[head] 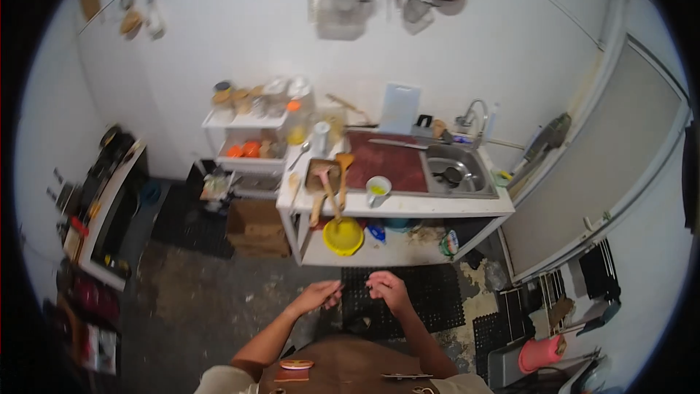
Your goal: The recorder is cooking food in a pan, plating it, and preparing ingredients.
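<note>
My left hand [320,295] is raised in front of my brown apron [344,361], its fingers curled inward. Facing it across a small gap is my right hand [389,289], also with bent fingers. No object stands out in either hand, but blur hides the fingertips. Beyond them is a white counter [415,207]. On its front edge stands a white mug [378,191] with something yellow-green inside. A dark red board [385,164] lies behind it, a knife [396,144] along its far side. Left of the board are a wooden spatula [343,172] and a pink-headed utensil [328,183].
A steel sink [465,169] holds a dark pan or ladle [449,176]. On the lower shelf sits a yellow strainer or bowl [343,238]. A cardboard box [258,227] stands left of the counter, a black perforated mat [421,295] before it. A pink bucket [538,354] is at right.
</note>
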Demonstrator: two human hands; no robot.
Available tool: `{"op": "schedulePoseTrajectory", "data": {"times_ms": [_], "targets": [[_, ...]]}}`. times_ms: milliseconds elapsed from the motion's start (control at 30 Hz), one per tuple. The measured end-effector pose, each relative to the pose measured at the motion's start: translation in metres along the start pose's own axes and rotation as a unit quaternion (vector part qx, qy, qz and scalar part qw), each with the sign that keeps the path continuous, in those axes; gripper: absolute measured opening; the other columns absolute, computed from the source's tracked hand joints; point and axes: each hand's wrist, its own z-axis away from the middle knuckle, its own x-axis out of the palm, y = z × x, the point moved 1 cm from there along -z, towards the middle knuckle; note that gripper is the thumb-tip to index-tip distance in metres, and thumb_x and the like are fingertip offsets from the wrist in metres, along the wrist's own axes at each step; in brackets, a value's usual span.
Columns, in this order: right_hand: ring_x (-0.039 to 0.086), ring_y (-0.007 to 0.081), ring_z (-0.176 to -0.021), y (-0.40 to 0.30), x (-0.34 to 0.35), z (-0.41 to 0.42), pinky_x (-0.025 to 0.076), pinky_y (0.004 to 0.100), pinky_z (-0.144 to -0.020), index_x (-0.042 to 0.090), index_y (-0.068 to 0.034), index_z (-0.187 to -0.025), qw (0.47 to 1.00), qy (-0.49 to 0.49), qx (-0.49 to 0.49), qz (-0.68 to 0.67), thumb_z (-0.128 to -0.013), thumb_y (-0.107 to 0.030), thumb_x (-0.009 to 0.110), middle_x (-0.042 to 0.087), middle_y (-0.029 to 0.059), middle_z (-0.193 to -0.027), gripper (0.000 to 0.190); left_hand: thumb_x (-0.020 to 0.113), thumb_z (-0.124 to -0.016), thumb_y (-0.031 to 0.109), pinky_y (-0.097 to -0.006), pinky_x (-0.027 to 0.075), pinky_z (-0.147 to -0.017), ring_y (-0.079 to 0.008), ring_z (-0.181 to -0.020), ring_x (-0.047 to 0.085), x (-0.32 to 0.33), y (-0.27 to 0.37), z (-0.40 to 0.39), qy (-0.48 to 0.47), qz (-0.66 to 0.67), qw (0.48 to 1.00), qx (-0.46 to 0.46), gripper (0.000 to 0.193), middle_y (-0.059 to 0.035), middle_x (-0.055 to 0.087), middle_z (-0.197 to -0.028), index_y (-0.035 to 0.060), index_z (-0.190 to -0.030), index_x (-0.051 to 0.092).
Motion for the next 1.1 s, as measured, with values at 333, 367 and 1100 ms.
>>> {"op": "schedulePoseTrajectory", "data": {"times_ms": [333,367,1100], "targets": [[0.048,0.0289,-0.121,-0.050,0.153,0.091,0.040,0.0413,-0.097,0.025,-0.004,-0.142,0.928,-0.111,0.082,-0.347,-0.094,-0.058,0.035,0.042,0.0208,-0.137,0.073,0.055,-0.087,0.039,-0.0493,0.031,-0.103,-0.0349,-0.126,0.041,0.056,0.007,0.114,0.217,-0.450,0.824,0.268,0.060,-0.0172,0.045,-0.134,0.0071,-0.136,0.040],[0.046,0.0300,-0.122,-0.054,0.159,0.100,0.038,0.0416,-0.098,0.026,-0.004,-0.142,0.915,-0.123,0.098,-0.371,-0.092,-0.061,0.035,0.040,0.0218,-0.138,0.076,0.055,-0.087,0.039,-0.0493,0.031,-0.103,-0.0349,-0.126,0.041,0.058,-0.003,0.122,0.228,-0.452,0.822,0.262,0.060,-0.0172,0.045,-0.134,0.0071,-0.136,0.040],[0.048,0.0348,-0.117,-0.043,0.117,0.095,0.040,0.0487,-0.095,0.028,-0.002,-0.139,0.913,-0.170,0.173,-0.328,-0.097,-0.049,0.034,0.043,0.0229,-0.134,0.063,0.061,-0.087,0.034,-0.0405,0.042,-0.096,-0.0370,-0.116,0.050,0.063,0.016,0.120,0.212,-0.368,0.852,0.305,0.053,-0.0186,0.050,-0.129,0.0044,-0.129,0.048]]}}
